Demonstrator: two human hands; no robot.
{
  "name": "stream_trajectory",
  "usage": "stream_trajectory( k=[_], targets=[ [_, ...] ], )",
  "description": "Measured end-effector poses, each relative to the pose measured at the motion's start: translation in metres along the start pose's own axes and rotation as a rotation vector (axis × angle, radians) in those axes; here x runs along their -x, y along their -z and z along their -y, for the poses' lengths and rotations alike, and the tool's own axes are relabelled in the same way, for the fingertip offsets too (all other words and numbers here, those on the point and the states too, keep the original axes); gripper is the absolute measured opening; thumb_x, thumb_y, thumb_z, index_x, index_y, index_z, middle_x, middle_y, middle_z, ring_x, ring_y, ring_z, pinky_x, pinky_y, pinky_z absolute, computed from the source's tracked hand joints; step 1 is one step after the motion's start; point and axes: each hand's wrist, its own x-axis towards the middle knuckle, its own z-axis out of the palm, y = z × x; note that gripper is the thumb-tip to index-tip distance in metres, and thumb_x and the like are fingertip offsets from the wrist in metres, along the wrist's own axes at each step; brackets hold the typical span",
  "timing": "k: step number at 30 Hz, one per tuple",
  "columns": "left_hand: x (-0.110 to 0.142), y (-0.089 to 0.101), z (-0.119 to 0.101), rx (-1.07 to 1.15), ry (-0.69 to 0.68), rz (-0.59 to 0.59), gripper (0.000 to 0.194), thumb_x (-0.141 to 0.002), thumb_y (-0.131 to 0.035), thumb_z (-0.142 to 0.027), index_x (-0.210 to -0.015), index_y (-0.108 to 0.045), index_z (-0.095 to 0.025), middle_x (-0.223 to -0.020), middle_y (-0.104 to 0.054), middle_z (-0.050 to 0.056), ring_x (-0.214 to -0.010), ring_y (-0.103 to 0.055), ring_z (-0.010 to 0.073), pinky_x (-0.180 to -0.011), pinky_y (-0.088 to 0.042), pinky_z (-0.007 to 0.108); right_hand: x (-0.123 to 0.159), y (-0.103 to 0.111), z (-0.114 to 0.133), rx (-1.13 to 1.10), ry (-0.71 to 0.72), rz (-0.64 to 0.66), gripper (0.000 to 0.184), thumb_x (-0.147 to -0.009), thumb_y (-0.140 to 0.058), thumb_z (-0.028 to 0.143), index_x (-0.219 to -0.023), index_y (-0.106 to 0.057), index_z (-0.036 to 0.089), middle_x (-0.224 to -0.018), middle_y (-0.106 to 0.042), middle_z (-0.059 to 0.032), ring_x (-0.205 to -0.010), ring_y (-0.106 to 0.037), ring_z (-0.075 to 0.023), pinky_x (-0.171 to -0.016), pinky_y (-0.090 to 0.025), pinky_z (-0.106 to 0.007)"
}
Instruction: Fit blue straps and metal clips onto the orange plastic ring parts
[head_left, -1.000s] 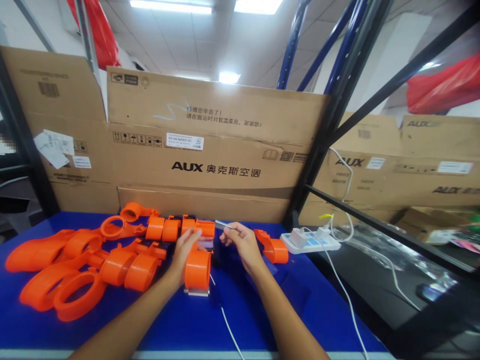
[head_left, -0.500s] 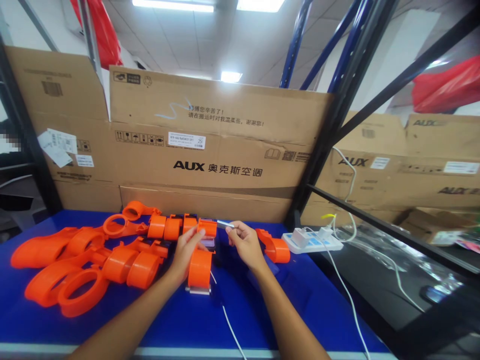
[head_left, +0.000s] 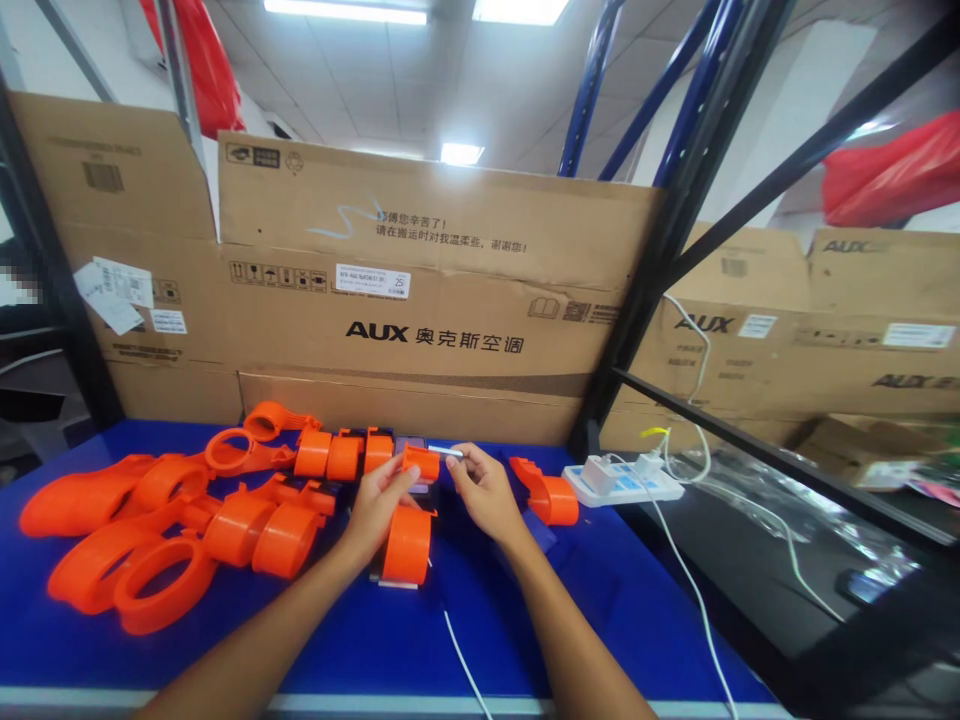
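My left hand [head_left: 381,500] is closed around an orange tape dispenser [head_left: 407,547], its ring hanging toward me and its narrower end up between thumb and fingers. Pinched in my right hand [head_left: 484,487] is a thin silvery metal strip [head_left: 444,451] with what looks like a toothed edge. The strip points left and its tip meets or nearly meets the dispenser's upper end; contact cannot be made out. Behind the dispenser sits a dark item with a pale top, mostly hidden. Below the ring a pale metal edge [head_left: 397,584] shows.
Several orange dispensers [head_left: 240,530] lie left on the blue table [head_left: 360,650]. One more dispenser [head_left: 555,498] is right of my hand, beside a white power strip [head_left: 622,482]. A white cable [head_left: 465,655] runs to the front edge. Cardboard [head_left: 420,390] walls the back.
The dispenser in my left hand has shifted slightly right and tilted, uncovering more of the dark item behind it. The metal strip has come down a little against or near its upper end.
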Motion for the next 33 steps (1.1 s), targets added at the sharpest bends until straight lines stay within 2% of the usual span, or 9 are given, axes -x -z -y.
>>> stream_trajectory(
  k=[4,7,9,12,21,25,29,33],
  targets=[
    [0.001,-0.002,0.000,0.012,0.035,-0.023,0.051,-0.072,-0.083,-0.049,-0.106,-0.068,-0.015,-0.061,-0.069,0.001,-0.043,-0.056,0.0114,-0.045,-0.041,0.020,0.000,-0.004,0.000,-0.029,0.004,-0.006,0.030,-0.088,-0.066,0.050,-0.091,-0.068,0.021,-0.069,-0.060,0.0015,-0.059,-0.050,-0.0143,-0.057,-0.041,-0.026],
    [0.000,-0.001,0.002,0.052,0.076,-0.051,0.051,-0.071,-0.082,-0.051,-0.103,-0.066,-0.015,-0.059,-0.068,0.001,-0.043,-0.056,0.0120,-0.045,-0.042,0.021,-0.001,-0.004,0.001,-0.036,0.029,-0.085,0.029,-0.085,-0.070,0.048,-0.099,-0.071,0.021,-0.084,-0.070,-0.0034,-0.072,-0.060,-0.0185,-0.065,-0.048,-0.028],
    [-0.002,0.000,0.004,0.073,0.080,-0.082,0.050,-0.071,-0.082,-0.053,-0.100,-0.066,-0.016,-0.062,-0.069,0.001,-0.045,-0.057,0.0125,-0.045,-0.043,0.021,-0.001,-0.003,0.002,-0.043,0.023,-0.154,0.032,-0.083,-0.072,0.047,-0.102,-0.072,0.022,-0.091,-0.072,-0.0057,-0.074,-0.062,-0.0197,-0.061,-0.049,-0.028],
    [-0.006,0.004,0.008,0.088,0.079,-0.114,0.050,-0.070,-0.083,-0.054,-0.098,-0.066,-0.016,-0.067,-0.071,0.003,-0.047,-0.057,0.0122,-0.047,-0.045,0.022,-0.001,0.001,0.003,-0.043,0.002,-0.203,0.031,-0.083,-0.072,0.047,-0.101,-0.074,0.021,-0.089,-0.072,-0.0063,-0.068,-0.060,-0.0179,-0.054,-0.047,-0.027],
    [-0.011,0.008,0.011,0.057,0.079,-0.098,0.051,-0.069,-0.082,-0.056,-0.097,-0.069,-0.015,-0.076,-0.076,0.008,-0.052,-0.062,0.0148,-0.051,-0.048,0.024,0.001,0.003,0.006,-0.061,0.018,-0.148,0.029,-0.084,-0.072,0.044,-0.099,-0.079,0.019,-0.077,-0.071,-0.0039,-0.058,-0.056,-0.0138,-0.052,-0.047,-0.027],
    [-0.010,0.008,0.010,0.001,0.039,-0.042,0.050,-0.074,-0.079,-0.056,-0.099,-0.070,-0.014,-0.083,-0.077,0.011,-0.055,-0.063,0.0152,-0.053,-0.048,0.025,0.003,0.001,0.007,-0.091,0.041,-0.105,0.029,-0.085,-0.072,0.042,-0.102,-0.079,0.020,-0.089,-0.071,-0.0056,-0.058,-0.057,-0.0120,-0.051,-0.047,-0.026],
    [-0.006,0.006,0.009,-0.073,-0.011,-0.005,0.044,-0.079,-0.074,-0.055,-0.095,-0.071,-0.014,-0.079,-0.076,0.010,-0.057,-0.063,0.0151,-0.054,-0.046,0.024,0.004,-0.002,0.006,-0.077,0.046,-0.064,0.031,-0.087,-0.071,0.042,-0.111,-0.079,0.022,-0.097,-0.071,-0.0069,-0.060,-0.058,-0.0119,-0.051,-0.047,-0.025],
    [-0.003,0.004,0.009,-0.085,-0.039,0.031,0.040,-0.080,-0.074,-0.053,-0.094,-0.070,-0.015,-0.069,-0.072,0.005,-0.058,-0.061,0.0145,-0.056,-0.044,0.023,0.006,-0.005,0.004,-0.053,0.079,-0.030,0.031,-0.089,-0.069,0.043,-0.112,-0.079,0.024,-0.102,-0.070,-0.0078,-0.064,-0.059,-0.0132,-0.050,-0.048,-0.025]
  ],
)
